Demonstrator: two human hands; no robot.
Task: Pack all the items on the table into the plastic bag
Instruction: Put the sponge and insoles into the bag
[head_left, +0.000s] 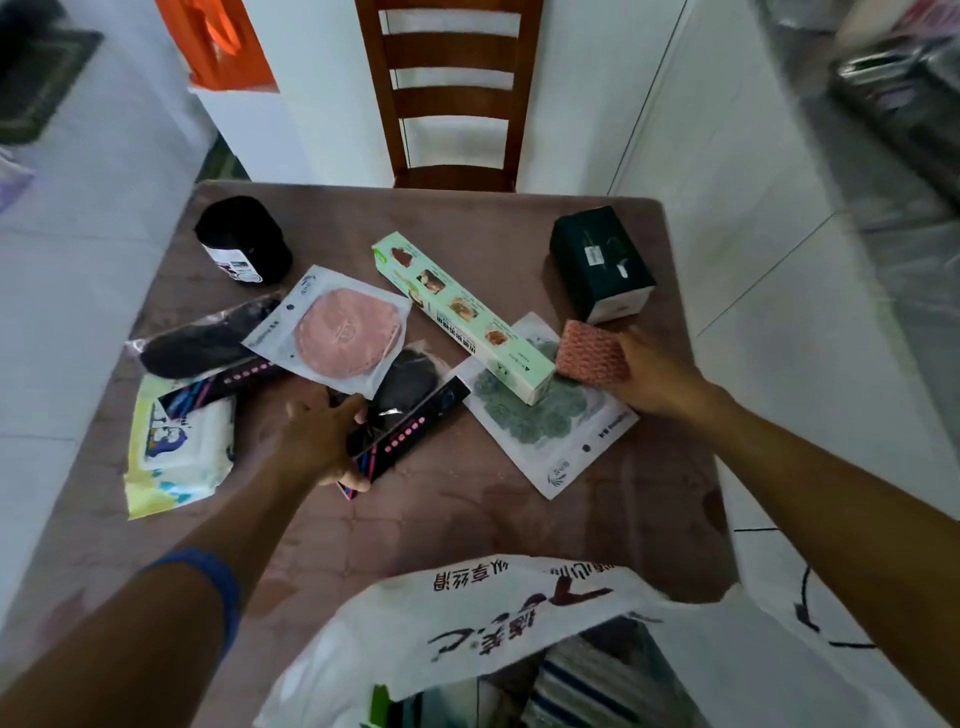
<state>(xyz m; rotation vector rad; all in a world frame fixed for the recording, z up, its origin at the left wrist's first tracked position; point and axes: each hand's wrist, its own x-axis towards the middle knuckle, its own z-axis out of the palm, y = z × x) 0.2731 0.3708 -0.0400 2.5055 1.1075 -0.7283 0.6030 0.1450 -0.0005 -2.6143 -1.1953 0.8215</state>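
Head view: square counter (467, 519) with a soft mauve cover, rounded corners. Left hand (322, 441) grips a flat black package (410, 431) with pink dots, thumb under its near end, fingers over the top. Right hand (654, 374) pinches a rectangular pink sponge (592, 351) with a bumpy textured face, held at the counter's right side just beside the long box.

White plastic bag (519, 613) with black and red print sits crumpled at the near edge, mouth open, striped cloth visible inside.

Long pale green cardboard box (462, 312) with food photos lies diagonally, its near end on a flat clear pouch holding green round pads (540, 415). Another clear pouch with a pink round pad (337, 332) overlaps dark insoles in a clear sleeve (208, 338). Second black package (228, 384) pokes out under it. Soft wet-wipes pack (176, 441), yellow and white, lies at the left edge. Black cylinder (244, 239) with a white label stands far left; dark green box (602, 260) stands far right. Wooden slatted chair (452, 93) behind the counter.
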